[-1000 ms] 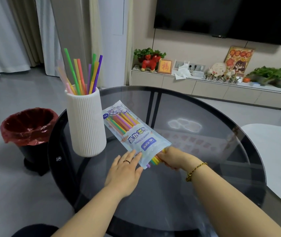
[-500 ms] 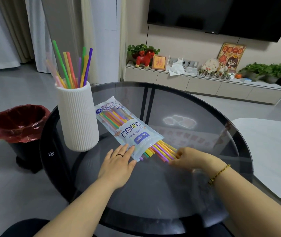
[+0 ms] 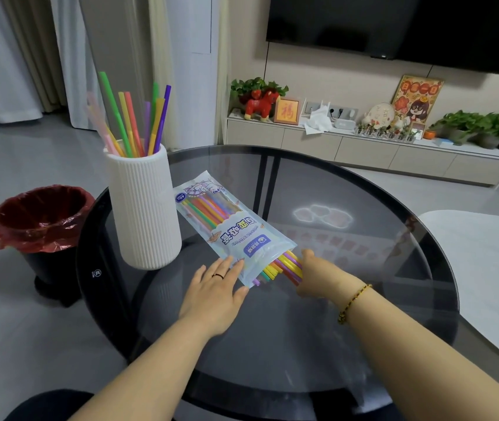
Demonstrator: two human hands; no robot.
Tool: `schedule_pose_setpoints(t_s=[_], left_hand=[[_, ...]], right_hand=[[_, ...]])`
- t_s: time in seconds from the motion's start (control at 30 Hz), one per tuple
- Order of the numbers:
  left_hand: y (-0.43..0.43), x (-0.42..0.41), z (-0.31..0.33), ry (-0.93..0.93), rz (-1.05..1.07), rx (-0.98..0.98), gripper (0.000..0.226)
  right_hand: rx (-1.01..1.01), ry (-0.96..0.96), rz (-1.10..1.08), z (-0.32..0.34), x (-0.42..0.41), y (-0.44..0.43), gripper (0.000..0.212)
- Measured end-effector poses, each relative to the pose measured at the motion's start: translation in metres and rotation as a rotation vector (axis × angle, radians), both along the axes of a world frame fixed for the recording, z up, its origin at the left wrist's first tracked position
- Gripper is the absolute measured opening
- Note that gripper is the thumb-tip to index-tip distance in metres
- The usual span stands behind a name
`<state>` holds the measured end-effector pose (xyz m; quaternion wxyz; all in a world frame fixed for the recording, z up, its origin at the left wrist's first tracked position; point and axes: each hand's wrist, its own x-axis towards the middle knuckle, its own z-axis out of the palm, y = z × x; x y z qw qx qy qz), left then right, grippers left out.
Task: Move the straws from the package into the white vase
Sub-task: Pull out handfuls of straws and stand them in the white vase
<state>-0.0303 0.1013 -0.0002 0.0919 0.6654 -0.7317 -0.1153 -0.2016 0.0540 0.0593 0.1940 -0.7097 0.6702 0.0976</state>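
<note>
Straw package (image 3: 233, 229) is lying just right of white vase (image 3: 143, 208). Left hand (image 3: 215, 287) is pressing its near corner, fingers straight; right hand (image 3: 318, 276) is curling round protruding straws (image 3: 281, 267). Likely light, slippery, crushable: grip bunched ends gently.

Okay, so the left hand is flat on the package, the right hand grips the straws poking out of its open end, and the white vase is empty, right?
Not quite. The head view shows the white vase holds several standing straws, so it is not empty. The left hand does lie flat on the package, and the right hand grips the poking-out straws.
</note>
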Motion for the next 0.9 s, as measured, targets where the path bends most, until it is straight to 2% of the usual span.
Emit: schedule_pose_setpoints(t_s=[0.2,0.5,0.57,0.7,0.83,0.9], left_hand=[[-0.001,-0.001,0.001,-0.005,0.007,0.015,0.053],[0.001,-0.003,0.011,-0.006,0.014,0.09,0.053],[0.002,-0.003,0.015,0.031,0.019,0.119,0.054],[0.002,-0.003,0.025,0.139,0.04,0.142,0.053],[0.005,-0.003,0.042,0.228,0.089,0.106,0.05],[0.007,-0.005,0.055,0.336,0.124,0.043,0.046]], right_hand=[[0.046,0.136,0.082,0.014,-0.029,0.017,0.034],[0.043,0.264,0.105,0.059,-0.074,0.044,0.024],[0.047,0.301,0.108,0.072,-0.084,0.05,0.016],[0.091,0.368,0.103,0.104,-0.101,0.059,0.025],[0.116,0.439,0.107,0.149,-0.103,0.065,0.009],[0.086,0.495,0.136,0.169,-0.096,0.066,0.006]])
